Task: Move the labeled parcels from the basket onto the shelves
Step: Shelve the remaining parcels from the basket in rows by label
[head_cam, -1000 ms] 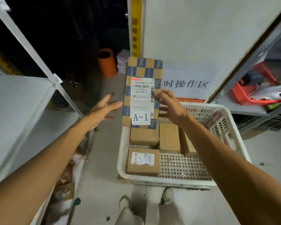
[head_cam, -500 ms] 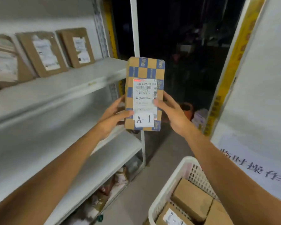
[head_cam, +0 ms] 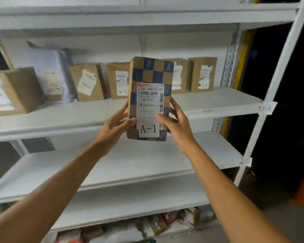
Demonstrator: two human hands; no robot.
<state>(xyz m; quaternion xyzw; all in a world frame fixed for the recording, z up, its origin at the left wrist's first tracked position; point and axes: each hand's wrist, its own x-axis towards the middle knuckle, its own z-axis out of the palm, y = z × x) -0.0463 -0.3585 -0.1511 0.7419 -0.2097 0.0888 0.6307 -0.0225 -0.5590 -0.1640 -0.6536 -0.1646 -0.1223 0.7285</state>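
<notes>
**Checkered parcel held up before the A-1 shelf**

The left hand (head_cam: 114, 128) gripped the lower left edge of a tall parcel (head_cam: 150, 79), its thumb across the front near the bottom of the label and its fingers wrapped behind. The right hand (head_cam: 176, 126) gripped the lower right edge the same way, thumb lying over the label's right side. Both hands were closed on the parcel and held it upright in the air, clear of any shelf board.

The parcel was brown cardboard with bands of blue checkered tape. A white shipping label (head_cam: 150, 104) with a barcode covered its lower front, and a tag reading "A-1" (head_cam: 148, 128) sat at the bottom of it.

Behind the parcel ran a white shelf (head_cam: 218, 102) holding a row of other packages standing on edge: a brown box (head_cam: 203, 73) near the right end, another brown box (head_cam: 118, 79) just left of the held parcel with a faint "A-1" on it, a tilted box (head_cam: 88, 82), a grey plastic mailer (head_cam: 49, 72), and a blurred box (head_cam: 9, 92) at the far left. A paper tag (head_cam: 266, 107) was stuck on the white upright post (head_cam: 277, 67) at that shelf's level; its writing was too blurred to read surely.

Below lay a second white shelf (head_cam: 147, 160), and under that, near the floor, a jumble of wrapped packages (head_cam: 147, 227).
</notes>
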